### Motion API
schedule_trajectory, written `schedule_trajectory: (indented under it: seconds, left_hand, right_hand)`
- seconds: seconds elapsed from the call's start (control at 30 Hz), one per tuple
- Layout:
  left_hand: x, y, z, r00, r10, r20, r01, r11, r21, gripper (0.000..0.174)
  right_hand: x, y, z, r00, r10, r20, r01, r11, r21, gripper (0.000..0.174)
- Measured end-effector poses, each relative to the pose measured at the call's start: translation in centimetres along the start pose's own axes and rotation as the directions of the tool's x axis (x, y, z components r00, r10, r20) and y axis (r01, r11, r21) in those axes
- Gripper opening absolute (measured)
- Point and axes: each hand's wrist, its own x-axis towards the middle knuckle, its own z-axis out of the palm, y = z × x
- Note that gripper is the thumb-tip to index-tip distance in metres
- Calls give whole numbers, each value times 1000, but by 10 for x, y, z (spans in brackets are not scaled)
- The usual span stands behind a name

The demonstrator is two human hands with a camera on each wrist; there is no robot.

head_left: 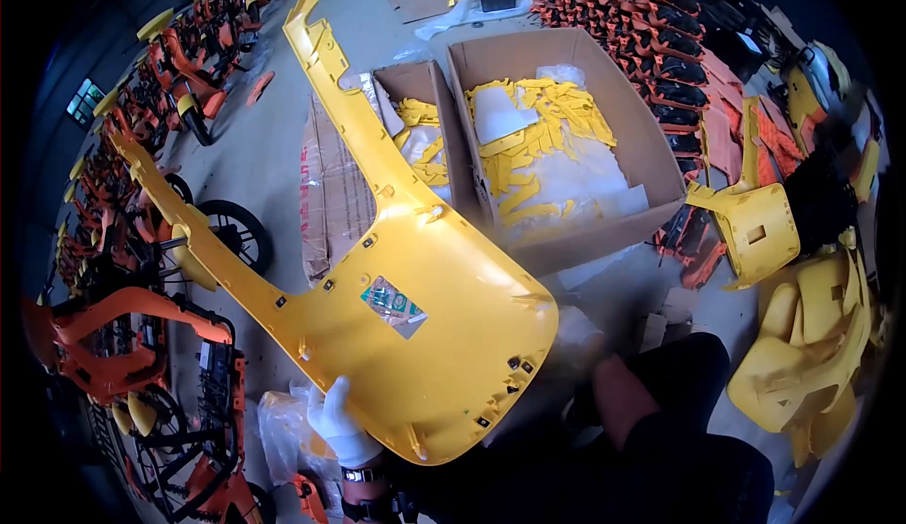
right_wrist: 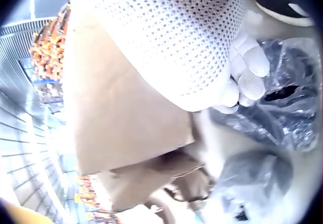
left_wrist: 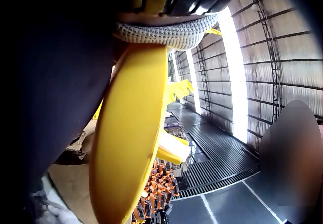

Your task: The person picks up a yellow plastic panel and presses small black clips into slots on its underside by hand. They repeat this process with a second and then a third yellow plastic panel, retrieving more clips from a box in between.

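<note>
A large yellow plastic body panel (head_left: 444,288) with two long arms is tilted up before me in the head view. Small dark clips sit along its edges. My white-gloved left hand (head_left: 335,420) grips its lower left edge; in the left wrist view the glove cuff (left_wrist: 161,34) shows above the panel (left_wrist: 131,133). My gloved right hand (right_wrist: 202,57) is low, fingers curled, fingertips right over a clear plastic bag (right_wrist: 282,118) with something black in it. Whether those fingers hold anything, I cannot tell. The panel largely hides this hand in the head view.
A large cardboard box (head_left: 576,241) of yellow parts stands ahead, with a smaller box (head_left: 453,146) on its left. Orange motorbike frames (head_left: 142,326) line the left side. More yellow panels (head_left: 793,354) lie at right. A wrapped bundle (right_wrist: 252,183) lies near the bag.
</note>
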Motion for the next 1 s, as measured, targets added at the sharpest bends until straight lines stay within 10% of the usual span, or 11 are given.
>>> schedule_trajectory:
  seconds: [0.2, 0.27, 0.53, 0.63, 0.73, 0.83, 1.0]
  left_hand:
    - [14, 3, -19, 987, 74, 143, -75, 997, -3, 31]
    - [23, 21, -29, 974, 79, 211, -81, 997, 0, 31]
    - [28, 104, -12, 829, 17, 559, -188, 950, 249, 33]
    - [15, 108, 4, 771, -57, 634, -204, 921, 331, 33]
    - [1, 111, 4, 728, -119, 675, -198, 906, 373, 33]
    - [-7, 99, 1, 708, -122, 695, -225, 895, 386, 35]
    - [-16, 116, 5, 679, -156, 717, -252, 868, 428, 38]
  right_hand:
    - [-80, -109, -104, 828, -226, -512, 508, 689, 517, 23]
    - [-152, -170, -137, 701, -440, -561, 680, 648, 342, 27]
    - [-275, -271, -156, 451, -890, 68, 845, 400, -355, 18]
    - [-230, -244, -147, 450, -878, 162, 779, 298, -552, 21]
    - [-217, -218, -124, 732, -652, 197, 625, 527, -577, 21]
    - [-186, -179, -113, 689, -671, 275, 611, 333, -718, 20]
    - [-177, -162, -104, 669, -694, 266, 688, 443, -575, 15]
